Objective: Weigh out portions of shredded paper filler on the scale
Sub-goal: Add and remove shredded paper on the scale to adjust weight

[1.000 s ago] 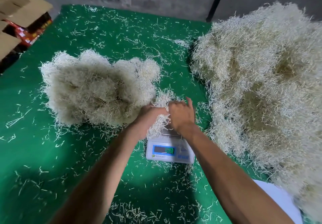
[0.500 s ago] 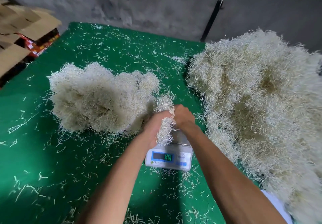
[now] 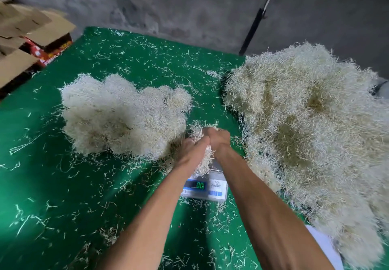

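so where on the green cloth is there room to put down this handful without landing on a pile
Both hands, left hand and right hand, grip the handful over the scale. Open green cloth, only stray shreds, lies near-left of the scale below the smaller pile, and beyond that pile. Crowded: the large heap fills the right.

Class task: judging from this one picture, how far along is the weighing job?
Done: a smaller pile lies left of the scale, seemingly weighed portions. In hand: left hand and right hand grip a clump above the scale. Left: the big heap on the right.
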Tool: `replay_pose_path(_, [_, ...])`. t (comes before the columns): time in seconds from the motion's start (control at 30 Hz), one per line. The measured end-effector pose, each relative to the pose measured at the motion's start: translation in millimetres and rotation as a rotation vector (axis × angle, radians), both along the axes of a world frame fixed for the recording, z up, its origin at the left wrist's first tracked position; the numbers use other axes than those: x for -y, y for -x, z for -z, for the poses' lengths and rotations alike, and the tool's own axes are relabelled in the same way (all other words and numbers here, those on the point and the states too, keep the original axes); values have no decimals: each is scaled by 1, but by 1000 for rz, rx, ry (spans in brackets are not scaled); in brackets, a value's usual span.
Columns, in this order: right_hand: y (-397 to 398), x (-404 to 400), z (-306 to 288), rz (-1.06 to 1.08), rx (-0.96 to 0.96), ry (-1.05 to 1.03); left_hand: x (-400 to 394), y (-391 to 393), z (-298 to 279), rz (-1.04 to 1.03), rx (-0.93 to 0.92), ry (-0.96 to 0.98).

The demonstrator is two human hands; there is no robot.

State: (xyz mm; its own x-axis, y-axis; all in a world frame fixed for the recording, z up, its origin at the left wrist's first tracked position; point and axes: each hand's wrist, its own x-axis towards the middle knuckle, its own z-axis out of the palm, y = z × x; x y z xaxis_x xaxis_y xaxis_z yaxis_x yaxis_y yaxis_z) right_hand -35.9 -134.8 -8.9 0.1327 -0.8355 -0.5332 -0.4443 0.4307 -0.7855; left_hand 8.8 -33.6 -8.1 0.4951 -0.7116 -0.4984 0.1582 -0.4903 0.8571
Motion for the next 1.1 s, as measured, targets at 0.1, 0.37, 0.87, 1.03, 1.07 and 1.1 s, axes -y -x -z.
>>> replay_pose_path(0.1, [-8, 5, 0, -7, -6, -25, -1, 6, -2, -19, 47, 19])
replay_pose_path(0.37, [38, 58, 3, 153, 66, 62, -36, 41, -46, -143, -46, 269])
replay_pose_path(0.87, [30, 14, 25, -313, 76, 254, 19, -14, 8, -240, -69, 128])
replay_pose_path(1.03, [15, 22, 32, -80, -141, 218, 12, 17, 9, -216, -33, 136])
replay_pose_path(1.07, [17, 28, 33, -69, -186, 238, 7, 21, 9, -231, -81, 143])
replay_pose_path(1.1, [21, 35, 33, -59, -226, 259, 0, 20, 9, -266, -144, 173])
